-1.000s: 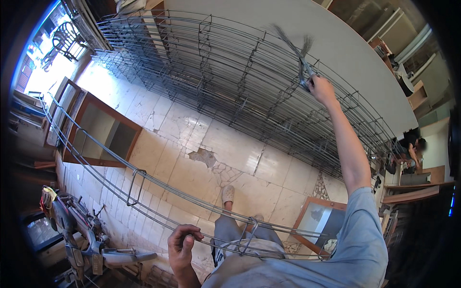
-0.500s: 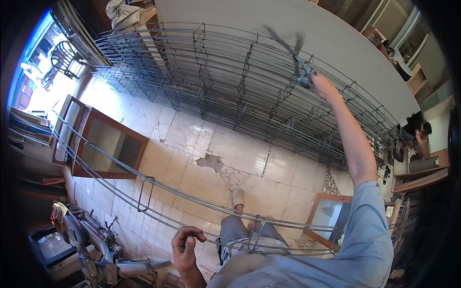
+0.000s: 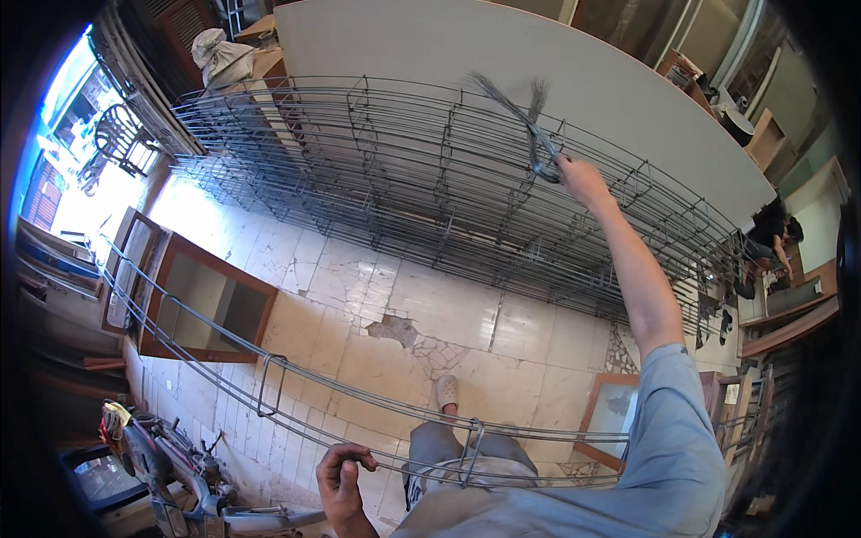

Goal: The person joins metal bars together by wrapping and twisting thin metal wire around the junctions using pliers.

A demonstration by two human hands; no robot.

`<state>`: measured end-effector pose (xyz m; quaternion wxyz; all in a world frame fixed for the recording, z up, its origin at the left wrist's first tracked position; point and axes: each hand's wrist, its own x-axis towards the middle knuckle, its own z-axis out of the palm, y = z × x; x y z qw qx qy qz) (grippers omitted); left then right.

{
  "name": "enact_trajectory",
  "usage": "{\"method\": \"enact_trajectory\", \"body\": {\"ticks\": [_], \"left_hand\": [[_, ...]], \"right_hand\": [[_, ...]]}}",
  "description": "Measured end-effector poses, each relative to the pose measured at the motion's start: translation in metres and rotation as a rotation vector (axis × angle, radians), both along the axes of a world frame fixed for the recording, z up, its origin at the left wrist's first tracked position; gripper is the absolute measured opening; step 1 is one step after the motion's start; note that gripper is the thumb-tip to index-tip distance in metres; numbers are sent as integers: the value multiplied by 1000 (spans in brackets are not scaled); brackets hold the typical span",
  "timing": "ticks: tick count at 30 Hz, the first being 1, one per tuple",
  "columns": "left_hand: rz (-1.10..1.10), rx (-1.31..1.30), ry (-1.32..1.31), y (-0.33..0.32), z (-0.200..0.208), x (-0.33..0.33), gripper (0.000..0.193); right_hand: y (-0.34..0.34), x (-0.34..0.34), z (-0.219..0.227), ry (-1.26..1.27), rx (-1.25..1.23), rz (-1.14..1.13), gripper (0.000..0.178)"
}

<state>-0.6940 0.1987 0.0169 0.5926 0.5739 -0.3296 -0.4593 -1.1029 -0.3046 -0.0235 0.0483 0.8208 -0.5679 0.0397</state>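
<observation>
With my right arm stretched forward, my right hand (image 3: pixel 583 182) is closed round a bundle of thin tie wire (image 3: pixel 531 134), its frayed ends spreading forward. The bundle lies against the top of a large stack of steel rebar cages (image 3: pixel 404 170). My left hand (image 3: pixel 344 484) is raised by my waist, fingers curled over and thumb up; whether anything small is in them I cannot make out. It overlaps the lower bars of a long, narrow rebar cage (image 3: pixel 341 363), which runs across in front of me. Square stirrups (image 3: pixel 271 384) join its bars.
Behind the stack stands a big grey panel (image 3: pixel 538 54). Framed glass panels (image 3: pixel 211 296) lean at the left, above a motorbike (image 3: pixel 193 484). Cracked floor tiles (image 3: pixel 390 330) lie between the cages. Another person (image 3: pixel 773 235) bends down at the far right.
The stack sits lower in the picture as the view shifts. My right hand, still holding the wire bundle, shows slightly lower and further left. My left hand keeps its curled pose.
</observation>
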Motion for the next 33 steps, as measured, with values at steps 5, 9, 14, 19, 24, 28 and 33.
{"method": "enact_trajectory", "body": {"ticks": [5, 9, 14, 19, 24, 28, 33], "left_hand": [[19, -5, 48, -4, 0, -5, 50], [0, -7, 41, -11, 3, -7, 50], [21, -21, 26, -9, 1, -9, 52], [-11, -39, 37, -14, 5, -13, 52], [-53, -55, 37, -17, 11, -15, 51], [-93, -84, 47, -19, 12, -21, 50], [-261, -113, 74, -41, 26, -37, 42]], "right_hand": [[-1, 1, 2, 128, 11, 44, 20], [-3, -6, 5, 172, 23, 92, 21], [21, 0, 21, 196, 39, 148, 26], [54, -20, 25, 219, 24, 184, 27], [103, -25, 43, -138, 48, 188, 21], [131, -29, 56, -227, 204, 44, 18], [149, -36, 58, -284, 127, 63, 18]]}}
